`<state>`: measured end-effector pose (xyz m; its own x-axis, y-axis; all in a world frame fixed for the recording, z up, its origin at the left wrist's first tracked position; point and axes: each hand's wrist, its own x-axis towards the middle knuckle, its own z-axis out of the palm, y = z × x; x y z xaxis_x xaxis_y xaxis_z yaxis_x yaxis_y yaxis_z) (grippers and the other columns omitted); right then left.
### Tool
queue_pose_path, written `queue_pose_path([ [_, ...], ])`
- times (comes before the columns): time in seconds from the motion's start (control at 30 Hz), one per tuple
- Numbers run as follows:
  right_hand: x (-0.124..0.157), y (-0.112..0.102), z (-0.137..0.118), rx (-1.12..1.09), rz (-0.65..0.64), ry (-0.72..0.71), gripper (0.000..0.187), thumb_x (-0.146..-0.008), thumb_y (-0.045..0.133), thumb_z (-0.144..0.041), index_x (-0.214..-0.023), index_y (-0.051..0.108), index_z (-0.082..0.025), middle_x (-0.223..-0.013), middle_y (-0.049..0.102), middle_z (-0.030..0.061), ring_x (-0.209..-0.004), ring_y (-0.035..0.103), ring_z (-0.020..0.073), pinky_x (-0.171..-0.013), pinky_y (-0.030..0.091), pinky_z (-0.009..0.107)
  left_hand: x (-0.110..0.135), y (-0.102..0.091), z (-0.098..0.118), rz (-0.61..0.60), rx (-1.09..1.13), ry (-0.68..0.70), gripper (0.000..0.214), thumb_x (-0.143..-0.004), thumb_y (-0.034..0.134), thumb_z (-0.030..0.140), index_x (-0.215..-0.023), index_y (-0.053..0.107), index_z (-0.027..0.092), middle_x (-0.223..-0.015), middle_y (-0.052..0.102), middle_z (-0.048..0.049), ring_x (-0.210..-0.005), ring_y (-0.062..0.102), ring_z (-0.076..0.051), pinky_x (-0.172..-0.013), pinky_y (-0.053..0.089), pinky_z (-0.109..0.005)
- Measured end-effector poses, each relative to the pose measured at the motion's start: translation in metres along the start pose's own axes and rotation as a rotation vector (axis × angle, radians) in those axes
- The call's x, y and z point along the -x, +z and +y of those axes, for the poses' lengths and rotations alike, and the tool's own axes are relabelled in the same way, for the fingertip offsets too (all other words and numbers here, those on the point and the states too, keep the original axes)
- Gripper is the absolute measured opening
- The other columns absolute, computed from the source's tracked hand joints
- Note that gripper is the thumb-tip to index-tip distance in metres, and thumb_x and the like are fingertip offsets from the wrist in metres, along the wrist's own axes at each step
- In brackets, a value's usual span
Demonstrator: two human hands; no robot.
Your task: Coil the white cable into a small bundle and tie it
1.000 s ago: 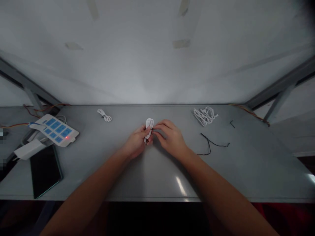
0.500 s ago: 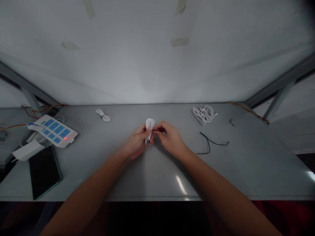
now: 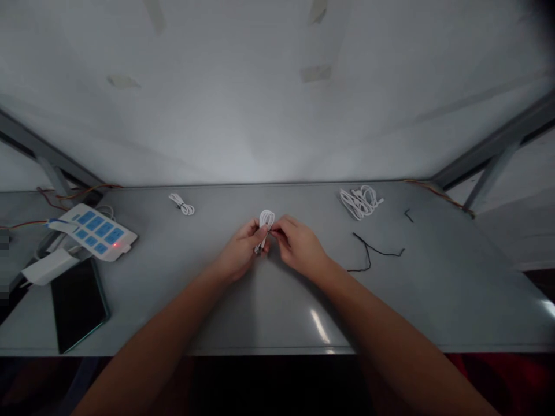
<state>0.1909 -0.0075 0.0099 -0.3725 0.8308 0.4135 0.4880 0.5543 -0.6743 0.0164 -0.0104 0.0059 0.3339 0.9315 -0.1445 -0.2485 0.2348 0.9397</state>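
My left hand grips a folded white cable bundle at its middle, above the centre of the grey table. My right hand pinches a thin dark tie at the bundle's waist, fingertips touching those of the left hand. The lower end of the bundle is hidden between my fingers.
A tied white cable lies at the back left, a loose pile of white cables at the back right. Black ties lie right of my hands. A white and blue power strip, a white adapter and a dark phone sit at the left.
The bundle has tilted slightly to the right, and my right hand's fingers have closed in nearer to its waist. The camera shifted a little.
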Motion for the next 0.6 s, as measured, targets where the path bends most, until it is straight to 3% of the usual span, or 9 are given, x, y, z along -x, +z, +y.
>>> queue_pose_path([
  [0.2,-0.003,-0.010,-0.001,-0.548,-0.134,0.458,0.013,-0.086,0.063,-0.027,-0.075,0.060,-0.020,-0.068,0.062,0.0005,-0.062,0.054,0.0147,-0.062,0.041,0.029,-0.001,-0.007,0.004,-0.095,-0.311,0.201,0.030,-0.094,0.067,0.047,-0.102,0.063,0.019,-0.090,0.069,-0.0042,-0.084,0.064,-0.018,-0.083,0.050,-0.032],
  [0.37,-0.004,-0.016,0.003,-1.018,-0.190,0.727,0.016,-0.071,0.076,-0.028,-0.073,0.065,-0.018,-0.065,0.063,0.0011,-0.055,0.054,0.0128,-0.058,0.041,0.028,0.000,-0.016,0.011,-0.015,-0.694,0.527,0.015,-0.095,0.066,0.033,-0.098,0.076,0.022,-0.114,0.064,-0.0098,-0.114,0.060,-0.024,-0.107,0.044,-0.045],
  [0.5,-0.004,-0.018,0.005,-1.188,-0.159,0.788,0.014,-0.068,0.077,-0.024,-0.072,0.065,-0.017,-0.065,0.061,0.0004,-0.055,0.052,0.0117,-0.059,0.042,0.028,0.004,-0.022,0.014,-0.003,-0.952,0.680,0.032,-0.098,0.057,0.024,-0.077,0.081,0.029,-0.138,0.056,-0.0075,-0.132,0.047,-0.028,-0.117,0.033,-0.053],
  [0.6,-0.005,-0.017,0.007,-1.167,-0.099,0.715,0.016,-0.072,0.076,-0.029,-0.071,0.064,-0.018,-0.066,0.059,-0.0001,-0.056,0.051,0.0122,-0.060,0.043,0.029,0.004,-0.023,0.012,0.030,-1.001,0.639,0.035,-0.095,0.057,0.020,-0.070,0.080,0.028,-0.132,0.059,-0.0088,-0.127,0.045,-0.030,-0.113,0.032,-0.052],
])
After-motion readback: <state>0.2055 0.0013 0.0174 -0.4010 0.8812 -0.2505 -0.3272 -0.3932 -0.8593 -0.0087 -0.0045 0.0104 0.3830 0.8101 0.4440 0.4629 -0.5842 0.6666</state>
